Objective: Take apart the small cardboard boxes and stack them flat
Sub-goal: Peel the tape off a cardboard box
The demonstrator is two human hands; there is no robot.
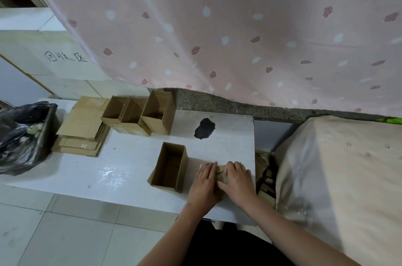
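Observation:
Both my hands lie flat side by side on a flattened cardboard box (221,173) at the near right of the white table (108,170). My left hand (204,180) and my right hand (237,178) press it down with straight fingers, and most of it is hidden beneath them. Just left of my hands an open small box (169,167) lies with its opening up. At the back of the table three more open boxes (139,115) stand in a row. A stack of flat cardboard (83,126) lies at the back left.
A black bin bag (24,133) sits at the table's left end. A dark patch (204,128) marks the tabletop. A pink leaf-patterned curtain (217,26) hangs behind. A cloth-covered bulk (339,170) stands close on the right. Tiled floor (65,233) lies in front.

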